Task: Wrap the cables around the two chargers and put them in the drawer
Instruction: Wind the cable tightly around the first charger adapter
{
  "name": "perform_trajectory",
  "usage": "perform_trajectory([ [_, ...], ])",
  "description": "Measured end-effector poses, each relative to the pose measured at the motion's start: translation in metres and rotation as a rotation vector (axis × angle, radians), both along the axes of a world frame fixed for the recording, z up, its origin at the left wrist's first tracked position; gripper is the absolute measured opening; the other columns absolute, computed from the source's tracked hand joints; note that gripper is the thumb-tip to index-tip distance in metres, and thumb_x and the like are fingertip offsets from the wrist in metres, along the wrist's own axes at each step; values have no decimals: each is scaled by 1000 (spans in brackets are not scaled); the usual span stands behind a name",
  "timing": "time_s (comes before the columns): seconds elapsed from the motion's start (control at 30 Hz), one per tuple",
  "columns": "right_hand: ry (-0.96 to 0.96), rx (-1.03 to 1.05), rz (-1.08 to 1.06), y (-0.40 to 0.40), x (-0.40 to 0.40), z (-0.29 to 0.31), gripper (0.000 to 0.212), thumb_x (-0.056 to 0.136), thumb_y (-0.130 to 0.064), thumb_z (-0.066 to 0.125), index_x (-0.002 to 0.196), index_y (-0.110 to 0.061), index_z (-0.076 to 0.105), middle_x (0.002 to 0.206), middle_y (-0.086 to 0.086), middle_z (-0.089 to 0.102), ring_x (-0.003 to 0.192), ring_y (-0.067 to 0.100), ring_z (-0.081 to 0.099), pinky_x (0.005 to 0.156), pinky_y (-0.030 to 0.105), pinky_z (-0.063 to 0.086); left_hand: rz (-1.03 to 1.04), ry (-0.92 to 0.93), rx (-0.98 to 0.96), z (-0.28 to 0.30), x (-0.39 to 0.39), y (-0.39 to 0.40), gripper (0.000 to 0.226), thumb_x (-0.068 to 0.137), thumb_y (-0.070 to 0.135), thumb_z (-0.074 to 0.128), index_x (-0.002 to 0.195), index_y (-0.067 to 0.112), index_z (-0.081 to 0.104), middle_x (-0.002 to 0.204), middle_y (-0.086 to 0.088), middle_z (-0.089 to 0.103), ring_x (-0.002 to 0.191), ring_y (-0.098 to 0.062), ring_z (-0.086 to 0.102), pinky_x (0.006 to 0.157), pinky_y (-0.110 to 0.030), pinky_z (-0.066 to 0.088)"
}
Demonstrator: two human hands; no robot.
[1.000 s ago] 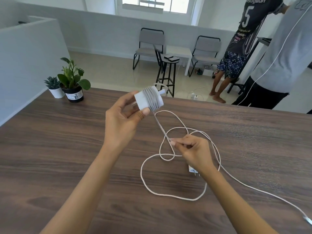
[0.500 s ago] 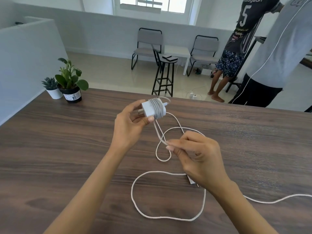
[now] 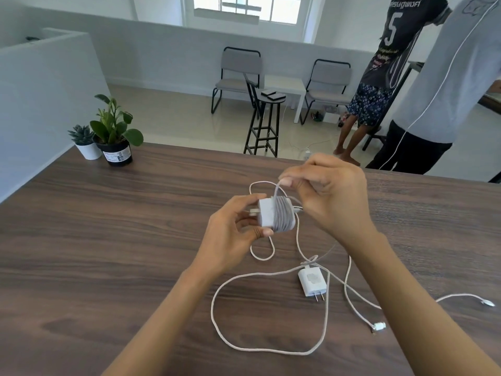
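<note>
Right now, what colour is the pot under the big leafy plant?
Black, with a white label on its front; the head view shows it, at the table's far left corner.

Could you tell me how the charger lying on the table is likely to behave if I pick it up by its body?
The charger looks small, rigid and probably light. It lies flat, so it is unlikely to roll. Its cable sprawls in loose loops on the table, so it will likely trail limply and may snag.

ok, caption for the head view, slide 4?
Left hand holds a charger while right hand winds its cable; second charger lies unwrapped on table.
</note>
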State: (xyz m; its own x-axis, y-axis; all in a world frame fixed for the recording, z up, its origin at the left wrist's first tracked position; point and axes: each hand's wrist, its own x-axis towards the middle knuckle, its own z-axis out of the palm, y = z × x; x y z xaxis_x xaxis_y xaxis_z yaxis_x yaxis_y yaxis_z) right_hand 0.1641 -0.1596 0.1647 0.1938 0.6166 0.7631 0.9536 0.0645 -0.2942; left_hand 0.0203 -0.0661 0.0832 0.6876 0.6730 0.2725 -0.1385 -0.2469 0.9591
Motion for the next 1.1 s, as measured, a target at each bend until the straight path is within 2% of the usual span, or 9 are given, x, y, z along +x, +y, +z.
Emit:
perform_trajectory([
  [0.1, 30, -35, -45, 10, 13, -6, 8, 80, -21, 73, 82, -28, 77, 71, -9, 68, 61, 9, 60, 52, 34, 50, -29, -26, -20, 1, -3, -6, 60, 68, -3, 78, 113, 33, 62, 111, 2, 63, 95, -18, 65, 85, -26, 52],
  [0.23, 334, -129, -8, 18, 29, -21, 11, 76, -26, 75, 83, -34, 75, 72, -15, 66, 66, 2, 56, 62, 29, 46, -26, -65, -7, 9, -10, -8, 59, 68, 3, 78, 112, 40, 63, 116, 4, 62, 96, -20, 65, 86, -25, 51],
  [0.33, 477, -125, 45, 21, 35, -27, 13, 75, -23, 76, 87, -28, 75, 71, -14, 66, 64, -2, 53, 62, 20, 38, -43, -65, -19, 11, -15, -13, 59, 65, 6, 77, 116, 32, 63, 117, 1, 61, 96, -25, 66, 88, -29, 52],
  [0.43, 541, -87, 46, 21, 41, -33, 15, 74, -24, 76, 88, -26, 75, 70, -5, 67, 64, 0, 55, 65, 22, 43, -97, -54, -38, 12, -19, -20, 62, 65, -4, 76, 118, 25, 63, 118, -2, 61, 95, -24, 67, 88, -28, 52],
  [0.57, 501, -74, -13, 20, 41, -46, 8, 73, -30, 76, 80, -30, 75, 70, 3, 69, 60, 5, 50, 62, 33, 48, -167, -30, -61, 13, -20, -25, 63, 64, -10, 75, 119, 18, 63, 115, -3, 62, 95, -25, 66, 86, -25, 52],
  [0.73, 425, -6, -75, 20, 40, -46, 7, 75, -28, 74, 81, -32, 73, 67, 1, 65, 58, 3, 48, 58, 14, 38, -161, 16, -54, 9, -19, -30, 59, 62, 2, 75, 114, 28, 65, 111, 6, 64, 94, -19, 66, 84, -26, 52],
  [0.87, 381, -5, -108, 22, 39, -46, 7, 75, -30, 74, 82, -33, 73, 65, 2, 61, 57, 3, 47, 57, 13, 37, -145, 48, -5, 8, -18, -31, 61, 63, 5, 76, 113, 36, 63, 111, 11, 64, 94, -18, 66, 85, -24, 52],
  [1.0, 338, -5, -136, 25, 36, -46, 5, 76, -30, 74, 81, -32, 75, 63, -12, 55, 58, 1, 49, 57, 13, 38, -135, 76, 37, 7, -17, -32, 65, 63, 5, 77, 113, 43, 62, 113, 15, 63, 94, -17, 66, 87, -26, 52],
  [1.1, 332, -23, -163, 28, 34, -47, 5, 77, -29, 74, 81, -30, 76, 61, -20, 51, 58, -1, 49, 57, 18, 40, -120, 68, 37, 6, -17, -33, 63, 63, 6, 77, 116, 37, 62, 114, 11, 63, 96, -21, 66, 88, -30, 53],
])
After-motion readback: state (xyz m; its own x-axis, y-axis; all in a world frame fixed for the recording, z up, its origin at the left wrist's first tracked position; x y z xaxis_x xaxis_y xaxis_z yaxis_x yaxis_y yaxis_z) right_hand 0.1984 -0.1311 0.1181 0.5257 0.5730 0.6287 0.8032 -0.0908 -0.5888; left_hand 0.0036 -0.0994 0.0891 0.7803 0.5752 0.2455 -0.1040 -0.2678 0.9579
